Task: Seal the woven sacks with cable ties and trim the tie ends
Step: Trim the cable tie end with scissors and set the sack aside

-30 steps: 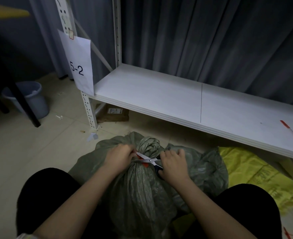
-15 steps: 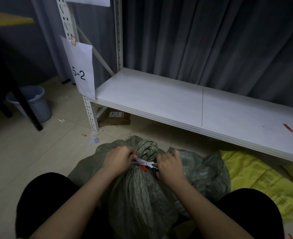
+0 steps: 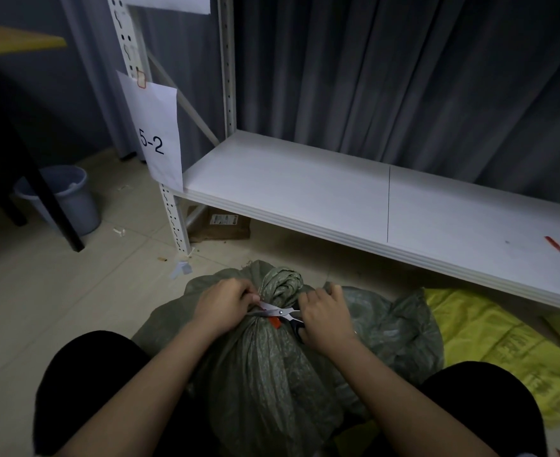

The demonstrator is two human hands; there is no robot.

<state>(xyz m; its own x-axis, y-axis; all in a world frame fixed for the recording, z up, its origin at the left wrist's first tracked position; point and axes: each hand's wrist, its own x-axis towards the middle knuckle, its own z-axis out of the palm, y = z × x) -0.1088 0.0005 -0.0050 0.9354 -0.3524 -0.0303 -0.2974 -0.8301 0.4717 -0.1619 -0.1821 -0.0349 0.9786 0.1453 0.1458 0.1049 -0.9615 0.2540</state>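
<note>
Here the right hand (image 3: 326, 319) grips the scissors (image 3: 280, 313) at the green sack (image 3: 265, 367) neck, by a red tie (image 3: 274, 321). The left hand (image 3: 224, 306) pinches the white tie end. The sack stands on the floor between 2 knees.

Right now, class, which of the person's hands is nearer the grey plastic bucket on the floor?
Left. The left hand grips the green woven sack's neck on the grey plastic bucket's side; the right hand holds scissors farther away.

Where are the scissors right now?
In the head view the scissors sit low and centre, at the tied neck of the green sack, between the two hands: the right hand holds the handles, and the blades point toward the left hand.
</note>
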